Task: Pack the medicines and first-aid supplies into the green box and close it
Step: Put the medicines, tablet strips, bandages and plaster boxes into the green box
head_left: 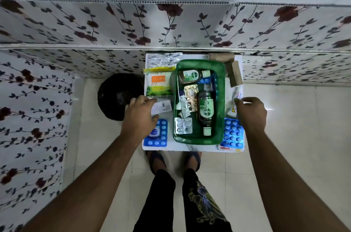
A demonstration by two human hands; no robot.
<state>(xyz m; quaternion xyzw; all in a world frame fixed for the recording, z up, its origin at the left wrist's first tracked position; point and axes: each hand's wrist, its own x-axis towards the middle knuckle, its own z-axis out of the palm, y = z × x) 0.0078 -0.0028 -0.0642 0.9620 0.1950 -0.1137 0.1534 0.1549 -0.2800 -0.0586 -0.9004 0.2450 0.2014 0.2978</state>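
- Room: pale tiled floor (284, 117), walls covered in flowered sheeting (76, 28). One small white surface (190, 147) stands against the wall; one round black object (117, 97) sits on the floor just left of it.
- Green box (221, 98): one, open, no lid seen on it, at the middle of the surface.
- Inside the box: two brown bottles with green labels, both lying down — one (191, 76) across the far end, one (205, 112) lengthwise on the right side. Also one gold pill strip (191, 91), one silver pill strip (183, 125) at the near left corner, and some crinkled foil packets between them; exact count unclear. A blue strip shows under the far bottle.
- Outside, left of box: one silver foil strip (163, 59) at the far edge, one green-and-white packet (158, 83), one white printed label or packet (162, 107), one blue pill strip (161, 135) with a small round jar (154, 133) on it.
- Outside, right of box: one blue pill strip (233, 133), one brown cardboard piece (235, 76), one tan roll (220, 57), white packets near the right edge; count unclear.
- Left hand (140, 116): palm down over the near-left items, fingers loosely spread, thumb near the jar; holding nothing.
- Right hand (250, 114): palm down at the right edge, fingers curled, tips touching a white packet (238, 96); a firm grasp cannot be confirmed.
- Two feet in sandals below the surface.
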